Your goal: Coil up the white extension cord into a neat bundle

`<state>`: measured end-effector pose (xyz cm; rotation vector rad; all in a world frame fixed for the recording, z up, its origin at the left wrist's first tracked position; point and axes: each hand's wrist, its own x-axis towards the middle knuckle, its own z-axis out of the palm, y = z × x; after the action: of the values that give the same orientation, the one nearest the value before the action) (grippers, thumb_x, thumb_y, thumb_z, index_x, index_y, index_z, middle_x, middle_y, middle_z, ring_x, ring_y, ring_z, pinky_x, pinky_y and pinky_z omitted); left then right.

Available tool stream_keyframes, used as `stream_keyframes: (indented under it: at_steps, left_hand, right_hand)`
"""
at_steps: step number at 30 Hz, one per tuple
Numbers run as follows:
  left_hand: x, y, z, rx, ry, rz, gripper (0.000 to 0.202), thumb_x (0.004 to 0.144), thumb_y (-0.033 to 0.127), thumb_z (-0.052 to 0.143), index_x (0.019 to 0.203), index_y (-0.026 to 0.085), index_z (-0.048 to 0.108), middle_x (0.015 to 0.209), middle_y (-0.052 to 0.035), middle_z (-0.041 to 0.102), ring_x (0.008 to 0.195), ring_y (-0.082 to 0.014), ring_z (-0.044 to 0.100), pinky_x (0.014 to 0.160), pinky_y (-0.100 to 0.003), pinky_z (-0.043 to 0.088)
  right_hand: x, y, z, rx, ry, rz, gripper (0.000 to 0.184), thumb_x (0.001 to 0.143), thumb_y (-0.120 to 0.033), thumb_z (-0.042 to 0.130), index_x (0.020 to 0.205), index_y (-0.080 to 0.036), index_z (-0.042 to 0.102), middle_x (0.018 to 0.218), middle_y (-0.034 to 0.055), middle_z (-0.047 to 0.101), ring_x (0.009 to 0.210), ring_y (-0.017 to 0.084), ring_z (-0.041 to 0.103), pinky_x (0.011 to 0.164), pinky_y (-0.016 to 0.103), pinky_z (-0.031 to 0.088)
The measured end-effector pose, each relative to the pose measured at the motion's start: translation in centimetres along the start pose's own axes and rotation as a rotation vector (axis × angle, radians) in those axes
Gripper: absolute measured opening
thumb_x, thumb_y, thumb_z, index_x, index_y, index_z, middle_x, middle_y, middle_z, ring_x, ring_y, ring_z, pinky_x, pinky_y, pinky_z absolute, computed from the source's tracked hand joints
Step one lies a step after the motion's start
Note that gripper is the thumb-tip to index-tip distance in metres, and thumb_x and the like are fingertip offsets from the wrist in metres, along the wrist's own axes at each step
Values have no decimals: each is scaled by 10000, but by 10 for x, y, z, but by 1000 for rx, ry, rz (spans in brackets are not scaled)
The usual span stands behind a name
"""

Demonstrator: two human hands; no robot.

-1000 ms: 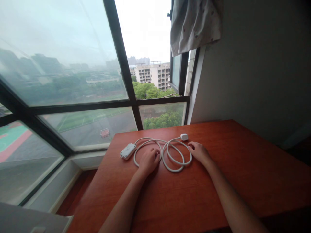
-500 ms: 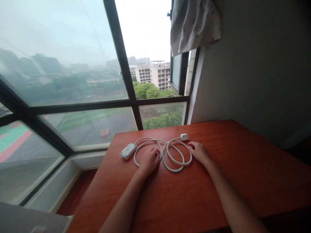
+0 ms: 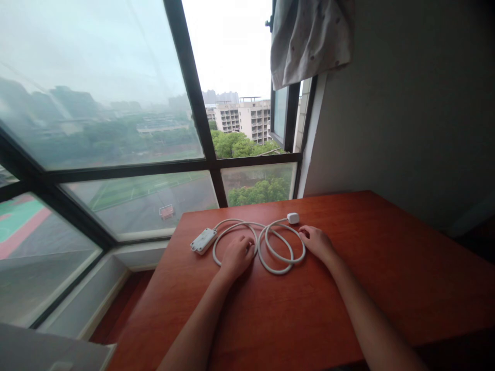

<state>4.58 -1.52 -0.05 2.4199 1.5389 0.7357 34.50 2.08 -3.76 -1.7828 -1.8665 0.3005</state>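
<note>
A white extension cord (image 3: 284, 271) lies in overlapping loops on the reddish-brown table (image 3: 278, 324). Its flat power strip (image 3: 203, 240) rests at the left end, underside up as far as I can tell. The white plug (image 3: 293, 218) is at the far right end. My left hand (image 3: 237, 255) rests over the left loop, fingers loosely bent and a little apart, fingertips close to the cable. My right hand (image 3: 315, 240) lies just right of the right loop, below the plug, fingers loosely curled beside the cable. Neither hand appears to grip the cord; actual contact is unclear.
Dark-framed windows (image 3: 135, 170) border the table's far and left sides, with one pane swung open. A curtain (image 3: 311, 44) hangs above the far edge. The grey wall (image 3: 390, 129) stands to the right. A pale ledge (image 3: 149, 255) runs below the glass.
</note>
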Motion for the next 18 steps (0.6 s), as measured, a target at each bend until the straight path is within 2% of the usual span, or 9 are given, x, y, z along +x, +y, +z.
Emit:
stream_keyframes:
  at_steps: [18]
  left_hand:
    - [0,0,1,-23,9,-19,146,865,246,480,891,216,621,905,-47,618,829,-171,591,771,-267,429]
  right_hand:
    - [0,-1,-1,-1,-6,1,191,837,-277,516,926,-220,675,892,44,700,812,172,629,696,247,410]
